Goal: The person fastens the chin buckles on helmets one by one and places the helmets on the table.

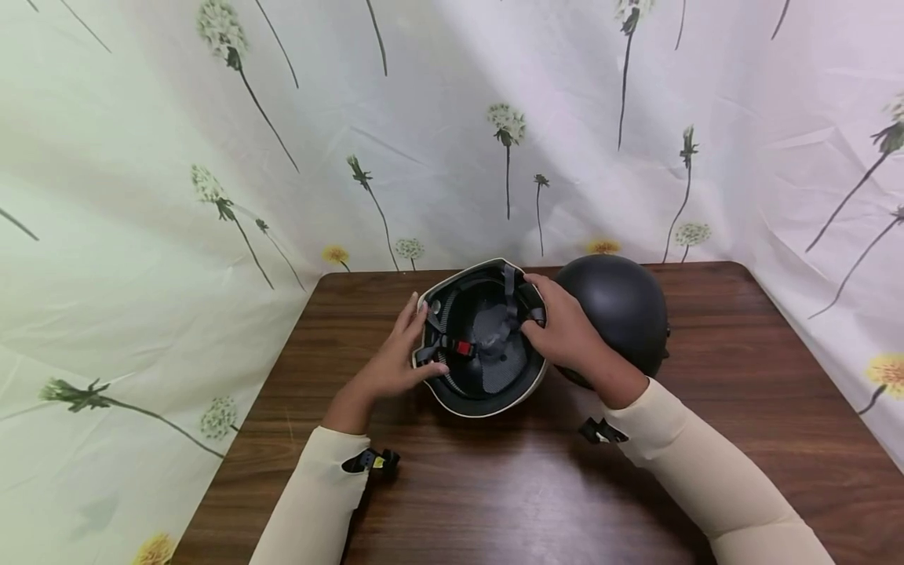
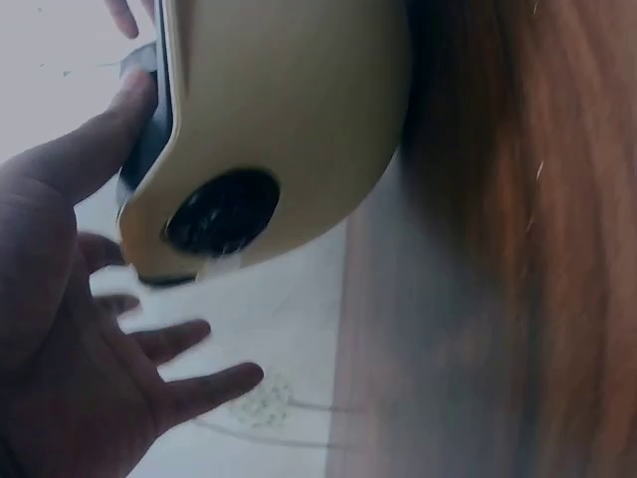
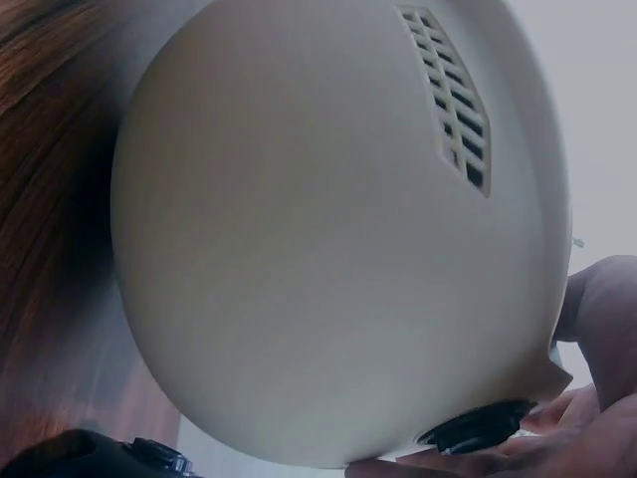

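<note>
A cream helmet (image 1: 487,406) lies upside down on the table in the head view, its black padded inside facing up. Inside it are grey straps and a buckle with a red part (image 1: 463,348). My right hand (image 1: 565,326) grips the right rim, thumb inside and fingers outside. At the left rim is my left hand (image 1: 395,353), thumb reaching over the edge. The left wrist view shows its other fingers (image 2: 214,393) straight and spread beside the shell. A round black fitting (image 2: 224,211) sits on that side; a slatted vent (image 3: 453,100) shows in the right wrist view.
A black helmet (image 1: 613,306) stands dome up on the brown wooden table (image 1: 480,486), just right of the cream one and partly behind my right hand. White cloth (image 1: 438,157) printed with dandelions hangs behind the table and along its sides.
</note>
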Tool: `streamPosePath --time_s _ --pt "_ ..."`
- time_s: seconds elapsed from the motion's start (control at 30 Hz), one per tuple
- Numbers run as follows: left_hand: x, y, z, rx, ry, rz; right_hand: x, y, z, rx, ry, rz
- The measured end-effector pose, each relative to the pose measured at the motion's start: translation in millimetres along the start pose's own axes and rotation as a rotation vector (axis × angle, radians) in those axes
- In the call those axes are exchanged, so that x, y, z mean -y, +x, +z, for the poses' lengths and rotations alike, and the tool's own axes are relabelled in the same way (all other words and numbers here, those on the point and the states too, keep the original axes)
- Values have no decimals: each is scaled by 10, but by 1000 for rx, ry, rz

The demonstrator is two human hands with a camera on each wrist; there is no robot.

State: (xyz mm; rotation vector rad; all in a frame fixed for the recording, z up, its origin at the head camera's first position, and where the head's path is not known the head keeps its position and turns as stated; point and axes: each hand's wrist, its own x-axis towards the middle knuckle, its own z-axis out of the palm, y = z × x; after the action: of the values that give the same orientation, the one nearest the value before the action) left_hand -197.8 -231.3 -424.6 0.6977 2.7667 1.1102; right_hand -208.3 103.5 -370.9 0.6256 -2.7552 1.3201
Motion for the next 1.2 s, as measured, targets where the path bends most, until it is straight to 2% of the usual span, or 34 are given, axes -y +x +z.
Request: streamPosePath --time_s 0.13,0.33,0.63,0.77,0.87,0.97,1.1,1.2 --pt "22 -21 -86 36 9 37 -16 -1 -20 8 6 11" --pt "35 -14 -137 38 78 53 -68 -1 -22 -2 28 -31" --pt "146 -21 -60 34 129 19 -164 -48 89 16 176 -25" --pt "209 -12 -5 23 138 3 -232 -73 150 28 203 -60" --pt "244 -5 27 16 148 -4 -280 -95 188 60 255 -74" --pt "256 -3 38 7 147 1 -313 -113 213 85 339 -56" --pt "221 -2 22 -4 147 9 -331 -117 244 76 464 -35" --pt "165 -15 2 0 147 -6 -327 -122 273 55 515 -21"
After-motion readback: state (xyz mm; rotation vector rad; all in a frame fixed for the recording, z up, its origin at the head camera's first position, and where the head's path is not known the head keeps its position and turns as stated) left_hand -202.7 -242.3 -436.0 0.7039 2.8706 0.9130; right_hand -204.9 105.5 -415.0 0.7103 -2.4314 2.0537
